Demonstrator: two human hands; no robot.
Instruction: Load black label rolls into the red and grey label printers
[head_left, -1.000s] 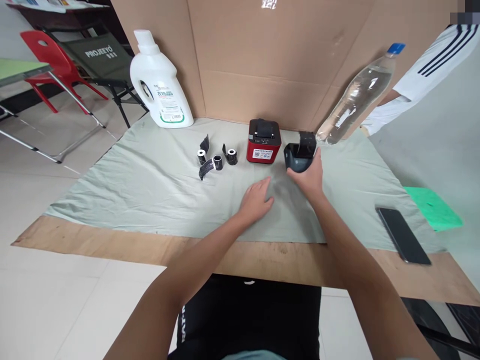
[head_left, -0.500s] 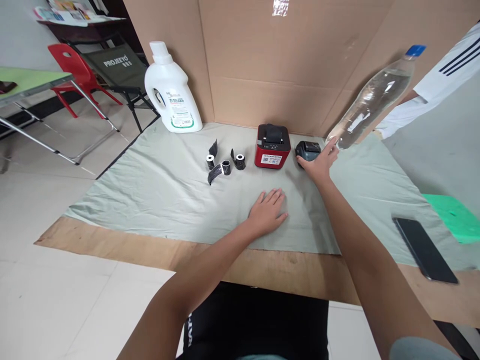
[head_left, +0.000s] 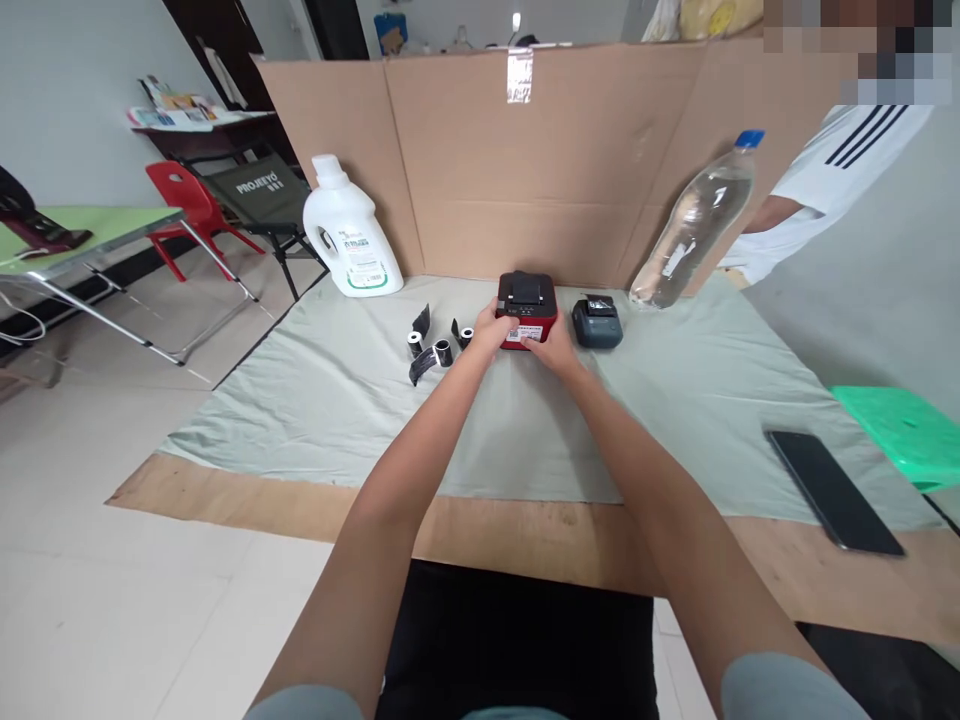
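Note:
A red and black receipt printer [head_left: 527, 296] with a white label on its front sits on the cloth-covered table. My left hand [head_left: 492, 330] grips its left side, and my right hand [head_left: 556, 347] holds its right side near the front corner. Just to the right stands a smaller dark portable printer [head_left: 598, 322], touched by neither hand. Left of my left hand lie several small paper rolls [head_left: 443, 353] with black strips trailing from them; one roll is partly covered by my wrist.
A white detergent jug [head_left: 354, 235] stands back left; a clear water bottle [head_left: 694, 228] leans back right. Behind them rises a cardboard panel [head_left: 525, 150]. A dark phone [head_left: 834, 492] lies at the right front. Another person's sleeve [head_left: 862, 165] shows beyond, and a green stool [head_left: 900, 430] stands at right.
My right hand has left the dark portable printer and moved left to the red receipt printer. My left hand has risen from the cloth onto its left side. The view has tilted up.

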